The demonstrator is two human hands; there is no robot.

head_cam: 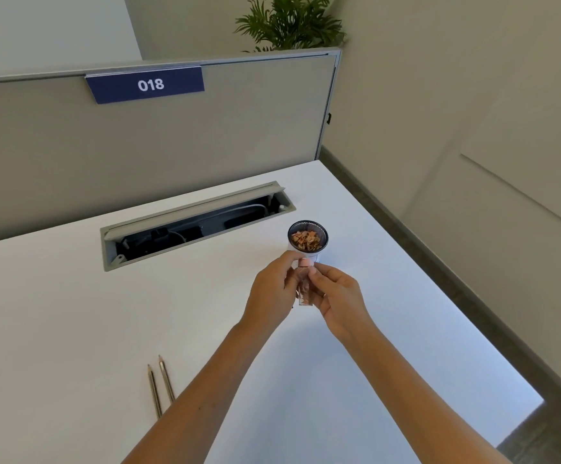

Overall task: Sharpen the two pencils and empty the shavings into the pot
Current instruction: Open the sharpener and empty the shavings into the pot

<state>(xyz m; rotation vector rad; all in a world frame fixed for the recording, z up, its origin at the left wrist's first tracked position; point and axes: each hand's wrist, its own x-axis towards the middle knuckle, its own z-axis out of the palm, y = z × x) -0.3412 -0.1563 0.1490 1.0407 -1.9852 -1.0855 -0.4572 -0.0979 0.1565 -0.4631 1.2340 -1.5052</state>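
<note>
Both hands hold a small sharpener (305, 289) with a clear shavings case and a pink cap, just in front of the pot. My left hand (274, 289) grips its left side; my right hand (336, 293) pinches the pink cap end with thumb and forefinger. The dark mesh pot (308, 226) stands on the white desk right beyond the hands and holds a heap of orange-brown shavings. Some shavings show inside the clear case. Two pencils (160, 386) lie side by side near the desk's front, points away from me, partly covered by my left forearm.
An open cable tray (192, 226) is sunk into the white desk (71, 313) behind the pot. A grey partition with a blue "018" sign (145, 85) closes the back. The desk's right edge drops to the floor (520, 426).
</note>
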